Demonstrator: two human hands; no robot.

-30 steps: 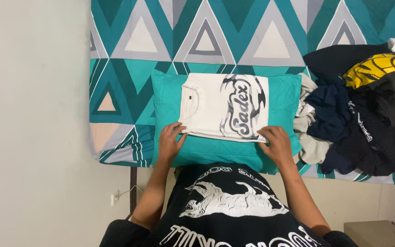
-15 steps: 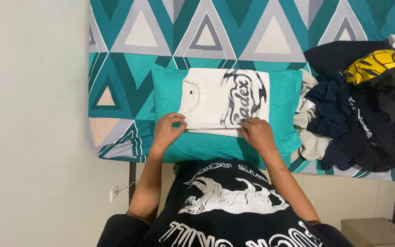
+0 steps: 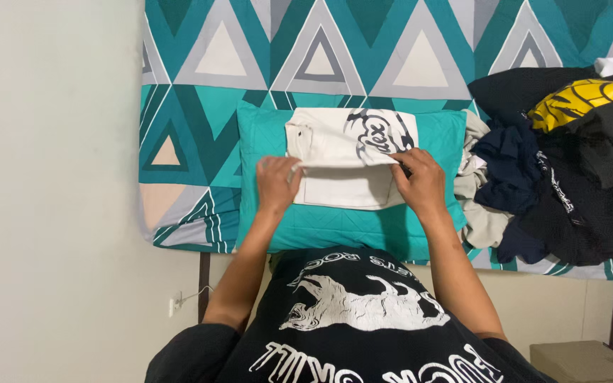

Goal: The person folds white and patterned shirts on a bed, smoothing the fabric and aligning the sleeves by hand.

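- The left hand (image 3: 277, 183) pinches the left end of the lifted fold of a white T-shirt (image 3: 349, 138), fingers clenched on the cloth.
- The right hand (image 3: 420, 181) grips the right end of the same fold, fingers curled over the fabric edge.
- The white T-shirt, with a dark graphic on its upper face, lies in the middle of a teal pillow (image 3: 335, 227); its near part is raised between the two hands and doubled back toward the far side, so that a plain white layer shows underneath.
- The teal pillow sits at the near edge of the bed, on a bedsheet (image 3: 250, 50) patterned with teal, grey and white triangles.
- Just beside the pillow's right edge lies a crumpled pale grey garment (image 3: 473, 191), touching the pillow.
- Further toward the bed's right edge is a pile of dark clothes (image 3: 569, 184), navy and black, with one black piece bearing a yellow print (image 3: 580, 103) on top.
- At the near right corner, below the bed, a cardboard box (image 3: 583, 362) shows in part.
- The person wears a black printed T-shirt (image 3: 363, 319).
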